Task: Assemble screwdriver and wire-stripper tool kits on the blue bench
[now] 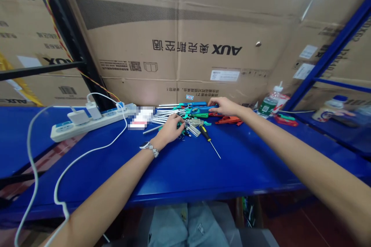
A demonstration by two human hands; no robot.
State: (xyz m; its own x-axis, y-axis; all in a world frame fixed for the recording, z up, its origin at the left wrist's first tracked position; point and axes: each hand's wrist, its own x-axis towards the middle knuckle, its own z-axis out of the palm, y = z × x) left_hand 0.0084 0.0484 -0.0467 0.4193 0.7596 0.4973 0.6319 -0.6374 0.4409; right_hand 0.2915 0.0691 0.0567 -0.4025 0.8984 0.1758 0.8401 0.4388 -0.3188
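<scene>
A pile of screwdrivers and other small tools lies on the blue table point(185, 170), against the cardboard. My left hand point(171, 128), with a watch and bracelet at the wrist, rests on the pile's near left part, its fingers curled among metal shafts. What it grips, if anything, is hidden. At the pile's right end my right hand point(223, 106) has its fingers bent at a blue handle point(213, 109). A yellow and black screwdriver point(205, 132) points toward the front edge. Red tools point(228, 120) lie just below my right hand.
A white power strip point(95, 122) with plugs and cables is on the left. A bottle with a green label point(268, 105) and a red item point(286, 120) stand at the right. Behind is a large cardboard box point(179, 19); blue posts point(327, 56) rise at the right.
</scene>
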